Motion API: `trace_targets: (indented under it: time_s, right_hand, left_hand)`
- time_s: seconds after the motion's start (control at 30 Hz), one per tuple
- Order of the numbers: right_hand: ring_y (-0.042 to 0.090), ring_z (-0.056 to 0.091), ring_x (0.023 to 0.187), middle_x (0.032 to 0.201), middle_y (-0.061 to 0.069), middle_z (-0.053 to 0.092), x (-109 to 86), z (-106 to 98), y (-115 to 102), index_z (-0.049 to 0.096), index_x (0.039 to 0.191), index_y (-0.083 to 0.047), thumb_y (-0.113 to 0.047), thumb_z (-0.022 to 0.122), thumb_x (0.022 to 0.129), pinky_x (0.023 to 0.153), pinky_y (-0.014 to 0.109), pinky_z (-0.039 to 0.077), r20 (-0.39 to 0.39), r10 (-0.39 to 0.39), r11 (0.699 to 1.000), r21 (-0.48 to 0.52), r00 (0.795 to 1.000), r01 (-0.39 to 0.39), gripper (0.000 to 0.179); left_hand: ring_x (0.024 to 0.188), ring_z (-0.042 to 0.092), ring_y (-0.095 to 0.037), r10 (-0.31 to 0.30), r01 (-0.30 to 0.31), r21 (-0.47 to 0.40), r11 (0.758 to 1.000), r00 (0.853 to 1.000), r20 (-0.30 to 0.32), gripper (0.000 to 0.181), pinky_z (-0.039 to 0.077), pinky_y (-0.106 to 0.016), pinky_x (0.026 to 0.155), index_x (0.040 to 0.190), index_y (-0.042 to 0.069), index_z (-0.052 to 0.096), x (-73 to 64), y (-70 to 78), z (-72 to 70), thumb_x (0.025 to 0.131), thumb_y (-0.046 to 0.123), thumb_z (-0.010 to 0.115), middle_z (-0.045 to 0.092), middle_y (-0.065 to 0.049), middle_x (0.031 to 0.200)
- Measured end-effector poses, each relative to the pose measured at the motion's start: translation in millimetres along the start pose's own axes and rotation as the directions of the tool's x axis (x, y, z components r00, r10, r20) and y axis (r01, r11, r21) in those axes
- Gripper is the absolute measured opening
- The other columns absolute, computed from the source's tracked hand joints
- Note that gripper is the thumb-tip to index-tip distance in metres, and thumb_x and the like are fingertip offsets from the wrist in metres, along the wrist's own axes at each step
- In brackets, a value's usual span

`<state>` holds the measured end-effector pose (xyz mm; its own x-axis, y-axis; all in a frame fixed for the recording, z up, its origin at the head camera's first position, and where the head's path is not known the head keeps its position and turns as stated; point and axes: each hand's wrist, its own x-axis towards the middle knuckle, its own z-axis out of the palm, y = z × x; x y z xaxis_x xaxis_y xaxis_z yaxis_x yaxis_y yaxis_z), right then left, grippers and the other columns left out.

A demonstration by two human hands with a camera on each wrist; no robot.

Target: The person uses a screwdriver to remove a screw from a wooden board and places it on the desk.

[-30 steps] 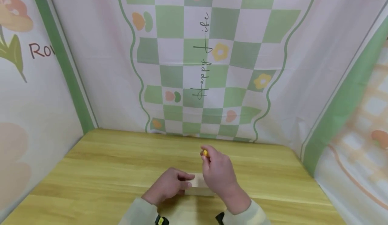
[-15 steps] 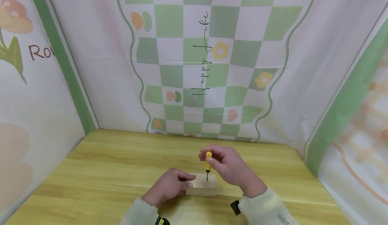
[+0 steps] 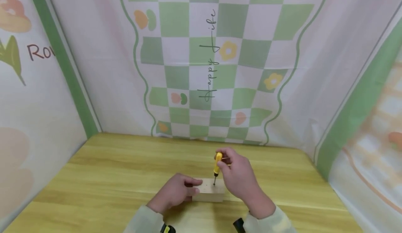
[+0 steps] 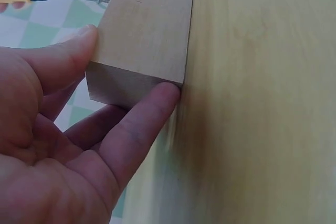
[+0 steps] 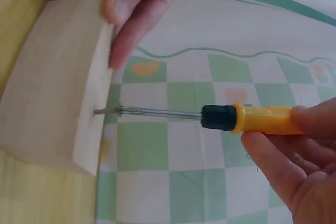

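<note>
A pale wooden block (image 3: pixel 208 197) lies on the table, and my left hand (image 3: pixel 177 193) grips its left end between thumb and fingers. In the left wrist view the fingers wrap the end of the block (image 4: pixel 147 24). My right hand (image 3: pixel 240 177) pinches the yellow handle of a screwdriver (image 3: pixel 217 163), held nearly upright over the block's top. The screwdriver's (image 5: pixel 262 119) tip meets the head of a screw (image 5: pixel 109 110), which stands partly out of the block's face. Small dark holes show on the top to the left of the screw.
The wood-grain table (image 3: pixel 125 163) spreads around both hands. Behind it hangs a white cloth wall (image 3: pixel 204 76) with green checks and lettering, and more printed cloth stands at the left and right sides.
My right hand has turned from a wrist-forward pose over the block, uncovering the screwdriver, and its handle now leans slightly right. The left hand and block have stayed in place.
</note>
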<state>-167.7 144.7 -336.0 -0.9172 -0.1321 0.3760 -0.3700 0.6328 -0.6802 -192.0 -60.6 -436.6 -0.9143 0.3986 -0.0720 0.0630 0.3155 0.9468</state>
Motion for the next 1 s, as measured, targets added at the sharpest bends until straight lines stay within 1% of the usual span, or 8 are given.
trace_targets:
  time_s: [0.2,0.4,0.5,0.6,0.67,0.73,0.9,1.0]
  right_hand:
    - [0.018,0.067,0.096,0.100,-0.002,0.069,9.6,-7,10,0.064,0.118,-0.006,0.003,0.064,0.095,0.080,0.034,0.057,0.136,-0.157,0.987,0.000,0.978,0.159,0.025]
    - [0.011,0.067,0.089,0.097,-0.005,0.069,26.4,-17,29,0.063,0.113,-0.016,0.001,0.063,0.096,0.076,0.032,0.056,0.327,-0.342,0.939,0.157,0.881,0.306,0.024]
    - [0.014,0.067,0.092,0.098,-0.004,0.069,29.2,-18,33,0.064,0.111,-0.016,0.000,0.061,0.097,0.077,0.034,0.056,0.357,-0.374,0.923,0.229,0.856,0.308,0.022]
    - [0.015,0.067,0.090,0.102,-0.002,0.069,23.5,-14,33,0.066,0.114,-0.014,0.000,0.062,0.097,0.076,0.032,0.057,0.296,-0.372,0.925,0.198,0.880,0.324,0.023]
    - [0.015,0.067,0.090,0.105,-0.002,0.068,16.2,-8,30,0.067,0.117,-0.012,0.000,0.064,0.095,0.074,0.029,0.057,0.207,-0.372,0.927,0.128,0.905,0.352,0.025]
    - [0.014,0.066,0.090,0.107,-0.001,0.067,8.4,-1,28,0.067,0.118,-0.009,-0.002,0.066,0.093,0.071,0.027,0.057,0.098,-0.406,0.914,0.022,0.909,0.406,0.027]
    - [0.010,0.061,0.075,0.099,0.001,0.066,-4.0,15,21,0.071,0.110,-0.005,-0.015,0.076,0.086,0.060,0.020,0.054,-0.132,-0.533,0.829,-0.281,0.836,0.484,0.026]
    - [0.008,0.058,0.066,0.088,0.002,0.064,-6.4,21,16,0.072,0.107,-0.001,-0.016,0.081,0.084,0.054,0.019,0.050,-0.213,-0.526,0.826,-0.357,0.823,0.436,0.028]
  left_hand:
    - [0.098,0.064,-0.015,-0.003,0.003,0.017,1.000,1.000,0.022,0.025,0.058,-0.035,0.072,0.116,0.013,0.076,1.6,0.8,-1.3,0.091,0.013,0.074,0.069,-0.003,0.119]
    - [0.097,0.064,-0.015,-0.010,0.010,-0.001,1.000,1.000,0.028,0.024,0.058,-0.034,0.071,0.115,0.011,0.076,2.2,0.7,-1.3,0.091,0.010,0.074,0.069,-0.002,0.119]
    - [0.096,0.064,-0.015,-0.008,0.008,-0.006,1.000,1.000,0.023,0.024,0.058,-0.035,0.072,0.115,0.011,0.076,1.5,0.0,-1.3,0.090,0.010,0.074,0.069,-0.001,0.119]
    - [0.096,0.064,-0.016,-0.002,0.002,-0.005,1.000,1.000,0.019,0.024,0.058,-0.035,0.071,0.115,0.011,0.076,1.3,-0.8,-1.0,0.090,0.011,0.074,0.070,-0.002,0.118]
    - [0.096,0.063,-0.016,0.000,0.000,-0.007,1.000,1.000,0.020,0.025,0.058,-0.036,0.072,0.115,0.011,0.076,0.7,-1.3,-0.9,0.091,0.012,0.074,0.070,-0.002,0.118]
    - [0.094,0.064,-0.016,0.001,-0.001,0.005,1.000,1.000,0.020,0.025,0.057,-0.035,0.071,0.116,0.012,0.076,0.3,-1.9,-1.0,0.091,0.013,0.074,0.070,-0.001,0.117]
    - [0.086,0.063,-0.016,0.008,-0.009,0.044,0.999,1.000,0.016,0.025,0.056,-0.034,0.069,0.116,0.014,0.076,1.6,-3.3,-1.3,0.091,0.016,0.074,0.070,0.001,0.117]
    - [0.088,0.063,-0.016,0.008,-0.009,0.040,0.999,1.000,0.014,0.025,0.056,-0.034,0.069,0.116,0.014,0.076,2.5,-2.8,-0.7,0.091,0.015,0.075,0.070,0.001,0.117]
